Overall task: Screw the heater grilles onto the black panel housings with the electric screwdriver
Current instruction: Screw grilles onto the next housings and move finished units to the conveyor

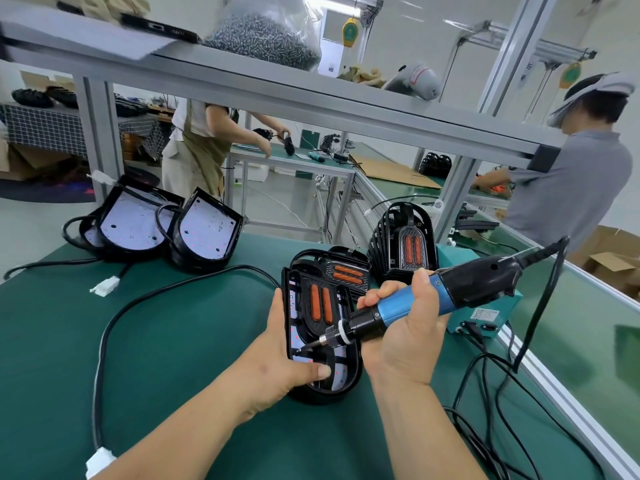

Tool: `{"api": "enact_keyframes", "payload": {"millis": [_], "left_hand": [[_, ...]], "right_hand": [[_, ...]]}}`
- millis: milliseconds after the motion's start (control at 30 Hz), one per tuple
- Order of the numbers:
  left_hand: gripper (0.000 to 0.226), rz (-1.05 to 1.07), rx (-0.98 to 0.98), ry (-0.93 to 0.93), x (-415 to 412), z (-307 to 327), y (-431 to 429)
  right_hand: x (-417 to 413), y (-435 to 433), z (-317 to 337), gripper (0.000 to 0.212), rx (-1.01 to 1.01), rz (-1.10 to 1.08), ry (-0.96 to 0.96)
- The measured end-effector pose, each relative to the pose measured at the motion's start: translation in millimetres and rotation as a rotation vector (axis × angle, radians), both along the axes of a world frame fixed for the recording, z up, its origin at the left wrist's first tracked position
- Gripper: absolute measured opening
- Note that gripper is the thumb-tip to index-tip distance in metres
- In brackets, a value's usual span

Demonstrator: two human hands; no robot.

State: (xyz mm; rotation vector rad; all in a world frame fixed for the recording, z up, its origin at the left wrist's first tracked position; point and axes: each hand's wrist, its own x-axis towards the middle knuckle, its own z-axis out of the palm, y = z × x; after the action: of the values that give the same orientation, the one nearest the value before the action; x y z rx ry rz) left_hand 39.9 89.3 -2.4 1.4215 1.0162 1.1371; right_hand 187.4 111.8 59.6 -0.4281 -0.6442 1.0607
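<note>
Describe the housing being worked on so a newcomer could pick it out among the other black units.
On the green bench mat, look at the front centre, nearer than the upright grille unit. The black panel housing there is gripped by the left hand. It alone has the electric screwdriver, held in the right hand, set bit-first against it.

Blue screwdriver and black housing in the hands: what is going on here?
A person is screwing a heater grille onto a black panel housing at a green bench. The left hand holds the housing; the right hand grips the electric screwdriver, its bit set near the housing's lower left edge. More housings wait behind.
</note>
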Motion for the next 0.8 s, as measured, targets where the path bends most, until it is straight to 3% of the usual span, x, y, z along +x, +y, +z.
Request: {"api": "enact_keyframes", "payload": {"millis": [800], "left_hand": [[0.121,-0.004,-0.002,0.01,0.7,0.6,0.1]], "right_hand": [[-0.6,-1.1,0.2,0.008,0.003,-0.027,-0.031]]}}
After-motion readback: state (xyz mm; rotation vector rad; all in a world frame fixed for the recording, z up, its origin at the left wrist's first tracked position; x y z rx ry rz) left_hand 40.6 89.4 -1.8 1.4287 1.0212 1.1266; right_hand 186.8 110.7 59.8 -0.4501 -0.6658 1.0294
